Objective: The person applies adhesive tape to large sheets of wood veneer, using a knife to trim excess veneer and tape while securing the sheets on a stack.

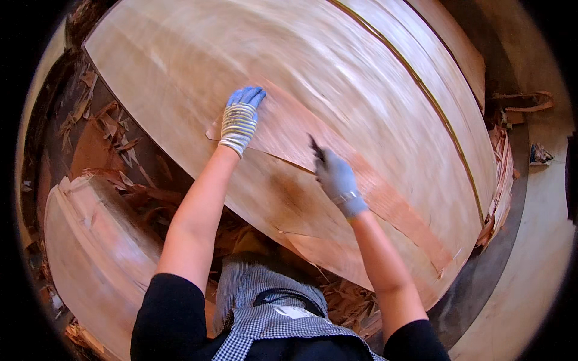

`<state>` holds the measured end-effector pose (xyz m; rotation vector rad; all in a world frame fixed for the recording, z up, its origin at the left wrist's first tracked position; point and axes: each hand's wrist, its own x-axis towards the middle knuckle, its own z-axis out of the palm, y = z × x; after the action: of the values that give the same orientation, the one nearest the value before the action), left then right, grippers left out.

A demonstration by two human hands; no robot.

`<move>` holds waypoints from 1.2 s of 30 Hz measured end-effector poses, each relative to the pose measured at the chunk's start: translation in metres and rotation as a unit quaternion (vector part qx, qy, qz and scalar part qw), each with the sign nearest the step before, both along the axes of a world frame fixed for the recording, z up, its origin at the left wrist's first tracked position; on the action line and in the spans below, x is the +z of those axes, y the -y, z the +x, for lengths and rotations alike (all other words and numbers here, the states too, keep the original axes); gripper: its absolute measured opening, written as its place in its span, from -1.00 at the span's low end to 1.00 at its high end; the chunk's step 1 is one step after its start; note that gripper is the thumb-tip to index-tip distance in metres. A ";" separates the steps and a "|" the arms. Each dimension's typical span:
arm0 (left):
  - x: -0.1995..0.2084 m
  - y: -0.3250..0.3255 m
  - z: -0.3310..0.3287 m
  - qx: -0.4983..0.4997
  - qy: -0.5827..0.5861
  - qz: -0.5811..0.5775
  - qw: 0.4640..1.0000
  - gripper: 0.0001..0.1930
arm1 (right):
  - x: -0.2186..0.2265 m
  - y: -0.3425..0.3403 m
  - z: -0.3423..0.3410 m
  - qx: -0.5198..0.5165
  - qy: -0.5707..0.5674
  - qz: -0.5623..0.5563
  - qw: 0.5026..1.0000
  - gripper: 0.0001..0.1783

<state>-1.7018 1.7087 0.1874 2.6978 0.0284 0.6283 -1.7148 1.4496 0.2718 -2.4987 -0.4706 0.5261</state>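
A long strip of reddish wood veneer lies slantwise across a broad stack of pale veneer sheets. My left hand, in a striped glove with blue fingertips, presses on the strip's far left end, fingers stretched out flat. Closed round a dark, pointed knife is my right hand, in a grey glove, over the strip's near edge; its blade looks blurred. I cannot tell whether the blade touches the wood. A second reddish veneer piece lies at the stack's near edge, partly behind my right forearm.
A dark yellowish band runs across the stack on the right. Torn veneer scraps cover the floor at the left, with more scraps along the stack's right end. Another pale stack stands at lower left.
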 end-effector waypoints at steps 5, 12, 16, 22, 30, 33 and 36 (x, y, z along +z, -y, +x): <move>0.006 0.009 0.004 0.048 -0.008 -0.007 0.999 -0.49 | -0.011 -0.137 0.060 0.051 0.039 -0.135 0.989 -0.72; 0.014 0.005 -0.005 0.050 -0.102 0.017 0.993 -0.48 | -0.034 -0.130 0.005 0.055 0.048 -0.209 0.975 -0.76; 0.012 0.017 -0.004 0.007 -0.035 -0.139 0.990 -0.53 | -0.024 -0.095 -0.019 0.107 -0.019 -0.245 0.963 -0.76; 0.014 0.058 -0.022 -0.172 -0.039 -0.109 0.978 -0.76 | -0.028 -0.039 0.000 0.217 0.026 -0.190 0.957 -0.81; 0.026 0.060 -0.025 -0.160 -0.023 -0.059 0.985 -0.72 | 0.028 0.169 0.061 0.219 -0.060 -0.414 0.882 -0.81; 0.019 0.057 -0.027 -0.164 -0.012 -0.058 0.985 -0.72 | 0.023 0.090 0.073 0.218 0.021 -0.250 0.943 -0.80; 0.022 0.060 -0.024 -0.148 -0.007 -0.071 0.986 -0.76 | 0.001 -0.028 0.102 0.268 0.080 -0.140 0.950 -0.76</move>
<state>-1.7255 1.6484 0.2091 2.5014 -0.3065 0.4972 -1.6124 1.4779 0.2724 -2.6845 -1.2354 0.6285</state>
